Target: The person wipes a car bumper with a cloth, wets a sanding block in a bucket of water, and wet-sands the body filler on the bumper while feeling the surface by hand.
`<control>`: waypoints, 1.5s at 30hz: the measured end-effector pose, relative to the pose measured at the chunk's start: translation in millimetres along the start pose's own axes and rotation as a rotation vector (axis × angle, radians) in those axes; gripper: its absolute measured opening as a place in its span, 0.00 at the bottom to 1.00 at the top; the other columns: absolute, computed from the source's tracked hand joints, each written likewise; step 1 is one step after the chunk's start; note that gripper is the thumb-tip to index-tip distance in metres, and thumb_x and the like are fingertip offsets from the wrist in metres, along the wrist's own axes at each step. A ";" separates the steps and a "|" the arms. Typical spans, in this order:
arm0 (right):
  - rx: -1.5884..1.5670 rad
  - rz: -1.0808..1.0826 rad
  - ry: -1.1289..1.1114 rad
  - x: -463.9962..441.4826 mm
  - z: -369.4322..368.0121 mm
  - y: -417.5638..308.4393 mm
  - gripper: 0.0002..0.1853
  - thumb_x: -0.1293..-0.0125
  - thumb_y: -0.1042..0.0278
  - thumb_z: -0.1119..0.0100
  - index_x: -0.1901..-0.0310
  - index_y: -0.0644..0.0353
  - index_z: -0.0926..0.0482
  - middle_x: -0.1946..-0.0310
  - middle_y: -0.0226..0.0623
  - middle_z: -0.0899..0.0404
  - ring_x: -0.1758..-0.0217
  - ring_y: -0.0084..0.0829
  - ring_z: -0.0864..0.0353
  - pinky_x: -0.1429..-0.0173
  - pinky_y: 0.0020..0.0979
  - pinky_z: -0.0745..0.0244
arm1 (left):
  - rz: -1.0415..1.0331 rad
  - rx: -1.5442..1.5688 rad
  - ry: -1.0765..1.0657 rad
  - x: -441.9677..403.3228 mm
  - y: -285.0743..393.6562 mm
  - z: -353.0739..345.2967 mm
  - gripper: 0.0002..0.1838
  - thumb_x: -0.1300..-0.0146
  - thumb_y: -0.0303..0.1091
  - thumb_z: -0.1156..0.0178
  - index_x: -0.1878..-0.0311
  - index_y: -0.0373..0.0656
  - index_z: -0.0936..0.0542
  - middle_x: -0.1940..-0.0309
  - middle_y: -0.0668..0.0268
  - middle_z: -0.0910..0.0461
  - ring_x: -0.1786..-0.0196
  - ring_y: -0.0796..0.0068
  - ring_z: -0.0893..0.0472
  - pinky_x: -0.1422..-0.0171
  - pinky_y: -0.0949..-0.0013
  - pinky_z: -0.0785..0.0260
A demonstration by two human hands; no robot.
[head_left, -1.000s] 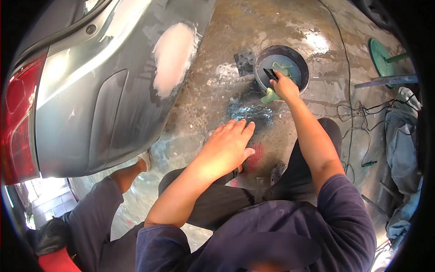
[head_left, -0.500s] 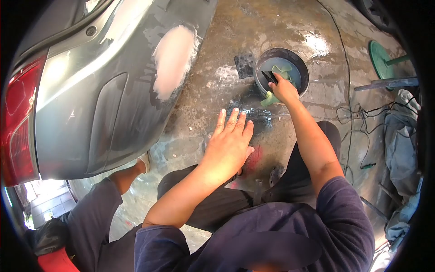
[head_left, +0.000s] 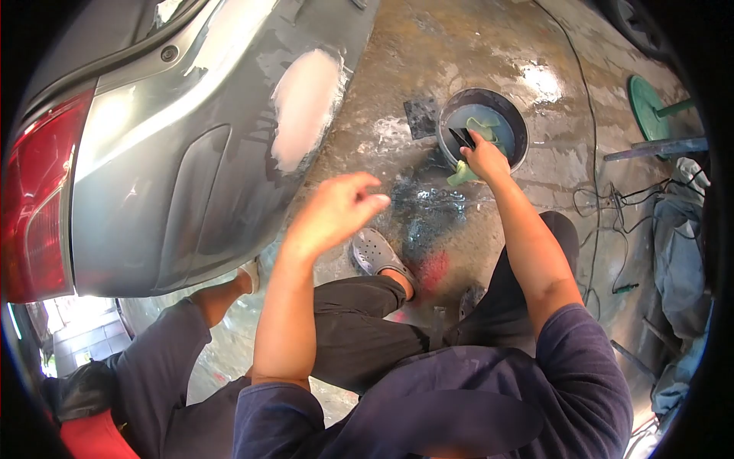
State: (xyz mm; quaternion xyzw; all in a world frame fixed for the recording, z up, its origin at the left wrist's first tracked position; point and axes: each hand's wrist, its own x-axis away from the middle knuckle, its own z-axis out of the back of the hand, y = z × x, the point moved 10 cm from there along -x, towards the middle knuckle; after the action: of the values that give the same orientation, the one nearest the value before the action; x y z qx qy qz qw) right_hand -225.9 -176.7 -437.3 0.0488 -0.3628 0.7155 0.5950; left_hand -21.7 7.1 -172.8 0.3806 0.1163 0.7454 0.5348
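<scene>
My right hand (head_left: 487,159) is at the near rim of a round dark bucket (head_left: 522,126) holding cloudy water. Pinched in its fingers is a folded black sheet (head_left: 461,139) that looks like sandpaper. A light green cloth (head_left: 462,175) hangs over the bucket's edge, with more of it inside. My left hand (head_left: 334,210) is in the air beside the grey car bumper (head_left: 195,191), its fingers bent and apart from the thumb, with nothing in them. On the bumper is a pale pink filler patch (head_left: 306,109).
A dark square sheet (head_left: 420,118) lies on the wet floor left of the bucket. To the right are a black cable (head_left: 589,115), a green round stool (head_left: 644,107) and a grey cover (head_left: 679,256). Another person's leg (head_left: 218,301) is at the lower left.
My left hand has moved left toward the bumper, and its outstretched fingers have bent. My right hand stays at the bucket with the black sheet. The view has shifted slightly.
</scene>
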 end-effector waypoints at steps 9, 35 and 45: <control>-0.015 -0.009 -0.011 0.9 0.5 0.1 0.35 0.26 0.46 0.42 0.21 0.41 0.36 0.35 0.45 0.19 0.31 0.48 0.20 0.29 0.48 0.27 | 0.197 -0.214 0.319 33.3 -23.0 77.7 0.21 0.31 0.43 0.33 0.46 0.34 0.17 0.57 0.50 0.12 0.54 0.52 0.13 0.47 0.58 0.23; -0.024 0.036 0.023 1.4 2.5 -1.1 0.35 0.27 0.48 0.40 0.21 0.43 0.35 0.37 0.47 0.18 0.33 0.48 0.19 0.31 0.49 0.26 | 0.286 -0.365 0.185 11.3 -23.7 20.6 0.55 0.29 0.49 0.36 0.16 0.36 0.63 0.41 0.36 0.20 0.44 0.38 0.16 0.39 0.46 0.24; -0.019 0.021 0.000 2.1 1.7 -0.4 0.36 0.27 0.48 0.40 0.20 0.43 0.36 0.36 0.47 0.19 0.32 0.48 0.19 0.30 0.49 0.27 | 0.279 -0.322 0.436 5.7 -25.9 41.4 0.59 0.30 0.48 0.36 0.17 0.35 0.69 0.41 0.36 0.20 0.43 0.38 0.16 0.39 0.45 0.24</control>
State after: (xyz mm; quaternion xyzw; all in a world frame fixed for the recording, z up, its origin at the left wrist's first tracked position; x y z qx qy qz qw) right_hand -226.8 -176.0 -434.9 0.0390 -0.3701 0.7183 0.5879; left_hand 24.5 12.9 -157.0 0.1343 0.0550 0.8846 0.4432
